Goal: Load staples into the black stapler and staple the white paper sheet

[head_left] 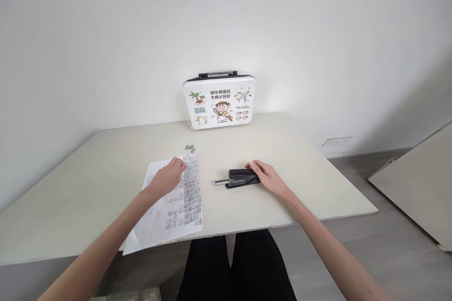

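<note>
A black stapler (243, 178) lies on the table with its metal rail (221, 182) sticking out to the left. My right hand (266, 176) is closed around the stapler's right end. My left hand (169, 176) hovers over or rests on the printed paper sheets (158, 218); which of the two I cannot tell. Its fingers are pinched together, and whatever may be between them is too small to make out. Just beyond the paper's top edge lie several small grey strips of staples (189, 147).
A white case (221, 103) with cartoon prints and a black handle leans against the wall at the back of the pale table (293, 150). The paper's near corner hangs over the front edge. A pale board (420, 183) stands off to the right, above the grey floor.
</note>
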### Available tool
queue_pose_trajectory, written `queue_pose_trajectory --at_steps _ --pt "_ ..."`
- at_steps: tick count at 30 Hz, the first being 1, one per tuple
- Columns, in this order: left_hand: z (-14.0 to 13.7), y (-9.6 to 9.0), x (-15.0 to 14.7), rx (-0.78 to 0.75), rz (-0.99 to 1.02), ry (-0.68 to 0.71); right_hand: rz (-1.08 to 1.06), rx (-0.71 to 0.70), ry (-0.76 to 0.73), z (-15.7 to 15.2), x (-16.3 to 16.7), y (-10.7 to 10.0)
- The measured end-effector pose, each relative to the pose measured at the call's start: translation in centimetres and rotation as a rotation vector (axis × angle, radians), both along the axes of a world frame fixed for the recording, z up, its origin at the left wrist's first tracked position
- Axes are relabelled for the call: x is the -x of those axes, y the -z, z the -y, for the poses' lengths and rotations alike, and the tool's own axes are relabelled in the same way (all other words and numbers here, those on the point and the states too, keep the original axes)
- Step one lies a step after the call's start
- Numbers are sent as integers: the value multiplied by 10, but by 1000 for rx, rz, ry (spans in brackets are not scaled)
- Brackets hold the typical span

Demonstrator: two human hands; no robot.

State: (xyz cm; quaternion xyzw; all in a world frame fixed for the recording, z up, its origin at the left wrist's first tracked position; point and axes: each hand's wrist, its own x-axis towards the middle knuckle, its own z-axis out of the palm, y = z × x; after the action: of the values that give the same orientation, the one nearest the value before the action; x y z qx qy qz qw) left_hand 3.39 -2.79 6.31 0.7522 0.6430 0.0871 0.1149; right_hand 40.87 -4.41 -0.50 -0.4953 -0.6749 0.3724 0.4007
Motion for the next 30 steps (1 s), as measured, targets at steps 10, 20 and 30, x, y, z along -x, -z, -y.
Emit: queue_pose_trajectory --at_steps 10,20,30 --pt "10 10 15 9 -162 44 7 4 8 3 1 -2" --pt "7 15 22 -21 -317 47 17 15 16 4 0 -4" --pt "16 6 32 -9 -61 169 13 15 10 4 0 -4"
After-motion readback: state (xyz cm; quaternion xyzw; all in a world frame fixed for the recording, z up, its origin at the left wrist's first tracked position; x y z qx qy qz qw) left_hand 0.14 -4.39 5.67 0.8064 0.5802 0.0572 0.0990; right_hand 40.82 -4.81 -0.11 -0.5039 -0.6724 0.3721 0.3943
